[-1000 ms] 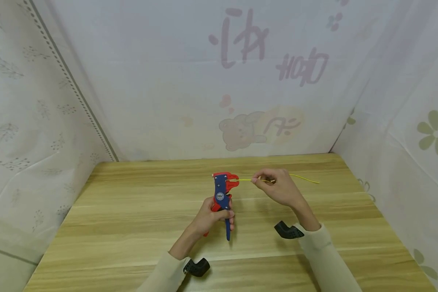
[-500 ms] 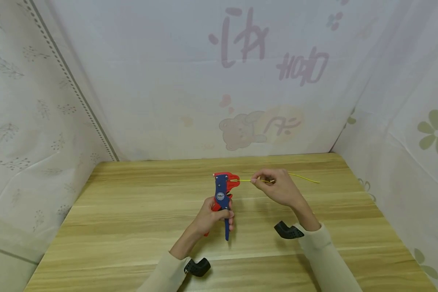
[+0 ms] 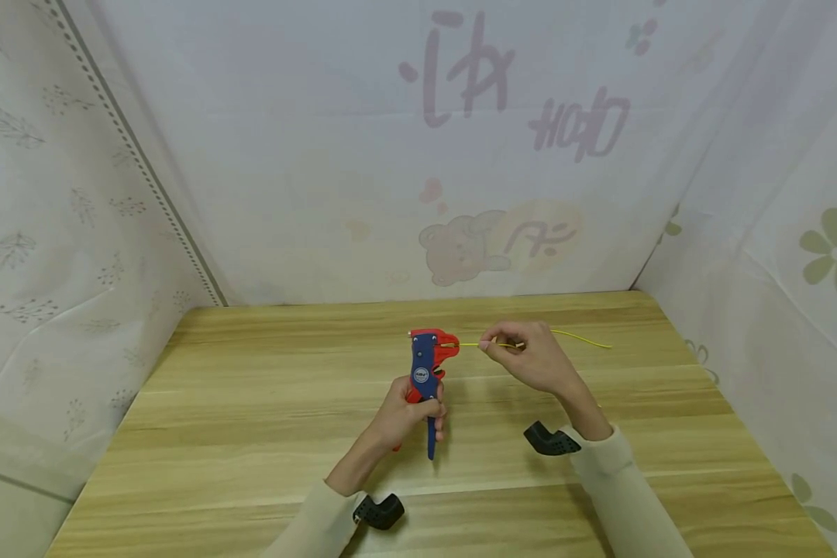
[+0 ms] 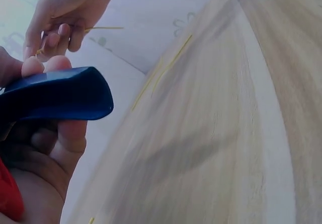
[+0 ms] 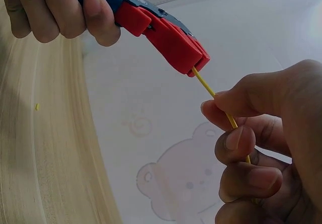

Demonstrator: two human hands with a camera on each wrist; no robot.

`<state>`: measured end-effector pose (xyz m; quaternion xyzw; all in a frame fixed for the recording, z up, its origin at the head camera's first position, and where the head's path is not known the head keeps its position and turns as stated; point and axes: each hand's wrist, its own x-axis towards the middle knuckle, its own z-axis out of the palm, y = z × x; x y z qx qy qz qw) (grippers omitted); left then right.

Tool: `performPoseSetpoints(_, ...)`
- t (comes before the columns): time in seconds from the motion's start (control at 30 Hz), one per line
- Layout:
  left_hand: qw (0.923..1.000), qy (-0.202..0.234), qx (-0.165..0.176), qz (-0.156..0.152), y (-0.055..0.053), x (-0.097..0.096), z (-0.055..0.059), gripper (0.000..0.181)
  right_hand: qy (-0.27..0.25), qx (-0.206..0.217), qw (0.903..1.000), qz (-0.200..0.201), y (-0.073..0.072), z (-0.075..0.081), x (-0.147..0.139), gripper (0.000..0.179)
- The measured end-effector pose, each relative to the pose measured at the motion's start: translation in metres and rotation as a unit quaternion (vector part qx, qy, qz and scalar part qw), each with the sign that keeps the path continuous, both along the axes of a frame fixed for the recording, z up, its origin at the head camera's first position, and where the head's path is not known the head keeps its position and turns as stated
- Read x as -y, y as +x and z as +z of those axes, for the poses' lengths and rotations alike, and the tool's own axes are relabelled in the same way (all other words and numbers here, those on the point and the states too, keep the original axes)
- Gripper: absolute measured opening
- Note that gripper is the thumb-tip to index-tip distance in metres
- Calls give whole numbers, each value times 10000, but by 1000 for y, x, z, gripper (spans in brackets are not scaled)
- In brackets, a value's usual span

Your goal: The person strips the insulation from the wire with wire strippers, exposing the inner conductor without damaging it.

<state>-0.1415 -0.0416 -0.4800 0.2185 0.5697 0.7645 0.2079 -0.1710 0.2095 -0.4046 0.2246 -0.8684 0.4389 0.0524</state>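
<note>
In the head view a wire stripper point(image 3: 422, 370), blue and red, is gripped by its handles in the left hand point(image 3: 399, 413), its head pointed toward the middle of the far edge of the tabletop point(image 3: 251, 403). A yellow wire point(image 3: 582, 339) is pinched between the thumb and forefinger of the right hand point(image 3: 535, 360); from there one end is run into the red jaws, and the loose end is extended beyond the hand toward the far right corner.

The entry is better shown in the right wrist view: the wire is seen going in at the tip of the red jaws — how they stand inside cannot be told — and the right hand's other fingers are shown curled about its length. A yellow scrap point(image 5: 37, 106), not made out from the head, is also revealed on the tabletop there.

In the left wrist view the blue handle's end is seen with fingers wrapped round it, and thin yellow strands point(image 4: 173, 58) are shown against the tabletop near its edge — whether they are joined to the held wire cannot be told.
</note>
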Motion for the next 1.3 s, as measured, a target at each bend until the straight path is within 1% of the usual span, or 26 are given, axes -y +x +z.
performPoseSetpoints(0.23,9993,-245,61,263,4,-3,3,7,-24,-30,10000,1,1,0,1,5)
performPoseSetpoints(0.5,9986,-369,151,361,4,-3,5,4,-36,7,10000,41,1,1,1,6)
performPoseSetpoints(0.67,9981,-410,177,415,4,-3,6,9,-84,37,9999,41,2,2,2,6)
performPoseSetpoints(0.83,9986,-339,172,361,3,-3,5,9,-93,20,10000,7,2,2,2,6)
performPoseSetpoints(0.97,9990,-300,153,286,2,-1,4,4,-79,-99,9999,-12,1,2,1,5)
performPoseSetpoints(1.07,9991,-326,149,227,1,-1,4,11,-104,-196,9997,36,0,1,-1,5)
performPoseSetpoints(1.23,9994,-288,172,128,1,0,3,24,-190,-239,9994,159,-1,0,-2,4)
performPoseSetpoints(1.3,9995,-253,153,86,0,1,2,26,-181,-248,9994,184,-2,0,-2,3)
